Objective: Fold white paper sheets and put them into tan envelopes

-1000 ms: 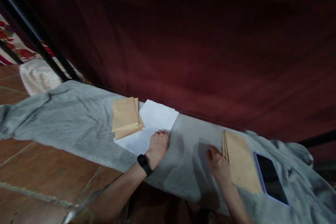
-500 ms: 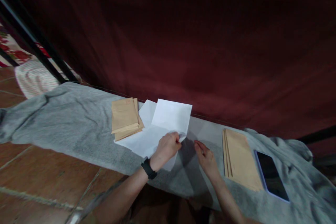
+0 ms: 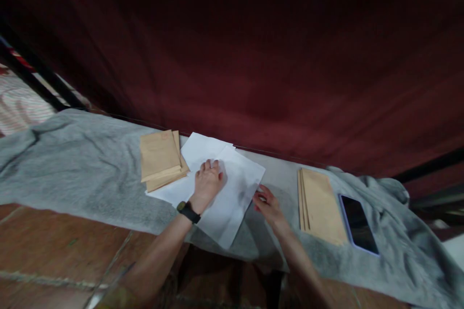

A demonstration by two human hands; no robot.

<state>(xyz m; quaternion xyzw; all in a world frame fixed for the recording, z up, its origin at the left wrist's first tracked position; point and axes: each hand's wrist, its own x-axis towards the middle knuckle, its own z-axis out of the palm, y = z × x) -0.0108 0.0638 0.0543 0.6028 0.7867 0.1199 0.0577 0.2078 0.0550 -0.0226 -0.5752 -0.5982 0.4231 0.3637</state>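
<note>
My left hand (image 3: 208, 184), with a dark watch on its wrist, lies with fingers stretched out on a white sheet of paper (image 3: 237, 178). The sheet is spread at an angle over other white papers (image 3: 203, 144), and a crease runs across it. At its right edge, my right hand (image 3: 267, 203) is closed, with thumb and curled fingers on the paper's edge. Left of the papers sits a stack of brown envelopes (image 3: 159, 154), partly on top of them. Several more brown envelopes (image 3: 322, 205) lie to the right of my right hand.
A phone (image 3: 359, 224) in a light purple case lies beside the right envelopes. Grey cloth (image 3: 97, 169) covers the low surface and bunches up at both ends. A dark red curtain (image 3: 253, 67) hangs directly behind. Brown floor tiles (image 3: 65, 246) show below.
The upright half of the folded sheet has come down, and the sheet now lies spread out. My left hand went from a closed grip to flat on it; my right hand moved to its edge.
</note>
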